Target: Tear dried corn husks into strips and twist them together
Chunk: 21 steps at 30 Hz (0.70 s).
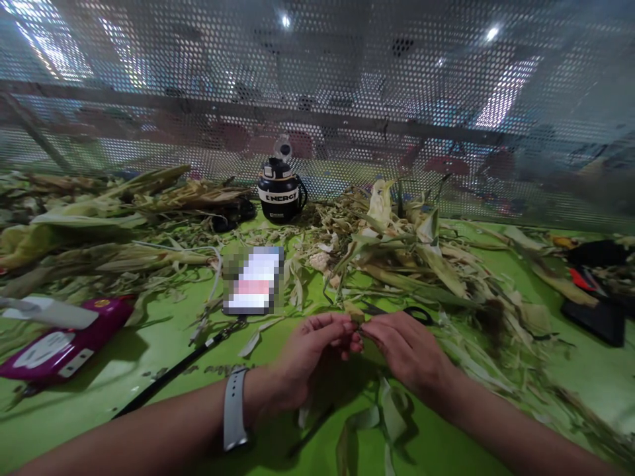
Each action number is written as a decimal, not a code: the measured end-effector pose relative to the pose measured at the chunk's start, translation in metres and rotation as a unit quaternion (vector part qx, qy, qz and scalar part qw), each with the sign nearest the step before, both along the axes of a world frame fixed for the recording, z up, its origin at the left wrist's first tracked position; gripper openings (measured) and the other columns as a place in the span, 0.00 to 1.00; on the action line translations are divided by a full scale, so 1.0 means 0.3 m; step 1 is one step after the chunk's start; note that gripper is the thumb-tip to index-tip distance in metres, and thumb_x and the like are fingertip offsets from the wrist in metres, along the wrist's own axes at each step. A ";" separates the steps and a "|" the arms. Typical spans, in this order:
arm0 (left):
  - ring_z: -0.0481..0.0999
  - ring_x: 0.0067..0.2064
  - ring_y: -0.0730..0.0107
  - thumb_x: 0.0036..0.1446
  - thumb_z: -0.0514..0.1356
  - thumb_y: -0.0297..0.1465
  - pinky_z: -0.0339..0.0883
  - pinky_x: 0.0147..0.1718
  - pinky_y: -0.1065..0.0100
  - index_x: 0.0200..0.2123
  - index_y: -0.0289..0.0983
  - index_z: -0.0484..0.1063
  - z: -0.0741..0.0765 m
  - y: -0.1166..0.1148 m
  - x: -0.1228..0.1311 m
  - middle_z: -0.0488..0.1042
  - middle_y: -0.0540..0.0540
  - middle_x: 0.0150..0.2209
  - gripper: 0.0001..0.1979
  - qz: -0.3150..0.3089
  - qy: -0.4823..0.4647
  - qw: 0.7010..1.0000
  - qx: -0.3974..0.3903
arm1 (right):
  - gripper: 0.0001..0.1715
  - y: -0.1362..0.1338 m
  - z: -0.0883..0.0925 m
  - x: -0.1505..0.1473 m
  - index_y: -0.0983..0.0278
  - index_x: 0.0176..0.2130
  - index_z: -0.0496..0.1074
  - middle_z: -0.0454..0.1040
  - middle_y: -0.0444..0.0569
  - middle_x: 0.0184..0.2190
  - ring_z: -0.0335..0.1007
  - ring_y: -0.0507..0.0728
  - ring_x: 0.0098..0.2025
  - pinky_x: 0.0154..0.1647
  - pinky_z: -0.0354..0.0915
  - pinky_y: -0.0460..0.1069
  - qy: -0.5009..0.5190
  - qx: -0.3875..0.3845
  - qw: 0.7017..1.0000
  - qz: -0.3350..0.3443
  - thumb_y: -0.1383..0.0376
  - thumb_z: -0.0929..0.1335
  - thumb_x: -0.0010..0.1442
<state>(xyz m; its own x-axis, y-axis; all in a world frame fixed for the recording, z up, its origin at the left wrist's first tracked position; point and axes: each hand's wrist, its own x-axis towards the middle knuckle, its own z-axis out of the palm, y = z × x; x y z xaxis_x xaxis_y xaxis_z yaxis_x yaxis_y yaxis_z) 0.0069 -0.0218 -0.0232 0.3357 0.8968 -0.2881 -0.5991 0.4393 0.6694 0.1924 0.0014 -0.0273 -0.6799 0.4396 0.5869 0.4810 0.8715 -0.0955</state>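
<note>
I've got L hand & R hand, fingertips pinched tight on small corn-husk bit abv. green counter.

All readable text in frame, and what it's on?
"ENERGY": white band on the black bottle.
Too small to read: print below that band.
Unreadable: phone screen, pixelated.
Too blurred to read: dark marks on the green tabletop.
No other text legible.
</note>
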 end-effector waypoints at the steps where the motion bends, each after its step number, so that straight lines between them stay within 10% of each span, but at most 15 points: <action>1: 0.71 0.26 0.78 0.47 0.66 0.28 0.62 0.25 0.78 0.26 0.33 0.74 0.000 0.000 0.000 0.73 0.49 0.23 0.04 -0.005 -0.001 1.000 -0.001 | 0.13 0.000 -0.003 -0.004 0.64 0.47 0.66 0.75 0.52 0.36 0.71 0.56 0.38 0.40 0.69 0.52 0.012 -0.007 1.000 -0.004 0.71 0.62 0.62; 21: 0.73 0.27 0.73 0.43 0.68 0.31 0.64 0.23 0.73 0.30 0.34 0.72 0.018 -0.010 0.012 0.74 0.49 0.25 0.11 0.029 0.110 0.992 0.050 | 0.15 -0.046 0.017 -0.055 0.61 0.48 0.60 0.74 0.45 0.32 0.74 0.51 0.33 0.34 0.71 0.44 0.226 -0.328 0.913 -0.085 0.67 0.64 0.60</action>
<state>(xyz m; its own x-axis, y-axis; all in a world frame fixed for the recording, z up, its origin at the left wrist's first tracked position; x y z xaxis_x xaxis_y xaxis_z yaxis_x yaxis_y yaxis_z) 0.0105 -0.0249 -0.0177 0.2219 0.9406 -0.2570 -0.4566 0.3331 0.8250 0.1757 -0.0123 -0.0221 -0.3223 0.8744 0.3627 0.3866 0.4713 -0.7927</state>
